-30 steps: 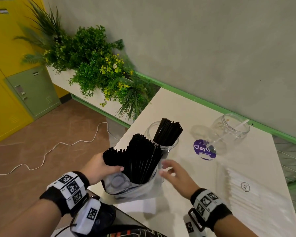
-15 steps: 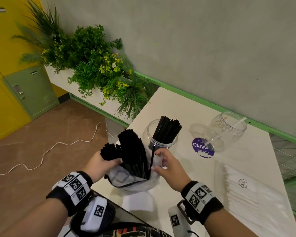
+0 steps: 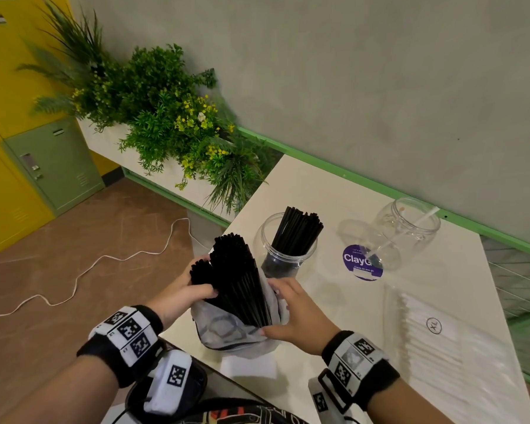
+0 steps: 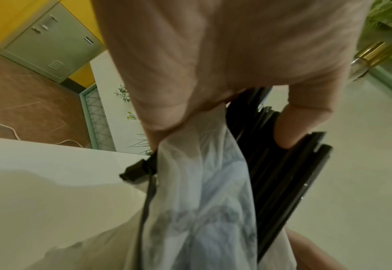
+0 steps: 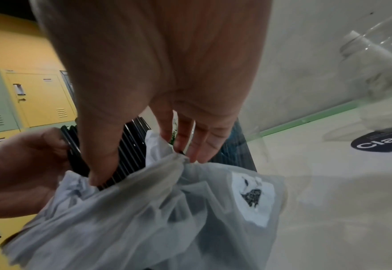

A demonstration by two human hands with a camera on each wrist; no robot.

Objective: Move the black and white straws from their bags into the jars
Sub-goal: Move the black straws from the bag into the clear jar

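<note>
A bundle of black straws stands in a crumpled translucent bag at the table's near-left corner. My left hand grips the bundle's left side together with the bag's rim, its thumb lying across the straws. My right hand grips the bag's right side, thumb on the straws and fingers behind the rim of the bag. Just beyond stands a clear jar holding black straws. A second clear jar holds one white straw.
A flat bag of white straws lies at the table's right. A purple round sticker sits between the jars. Green plants fill a planter past the table's left edge, with lockers and a floor cable further left.
The spread straws have been drawn into one tighter, more upright bundle. My right hand let go of a single straw near the jar and now holds the bag's right side.
</note>
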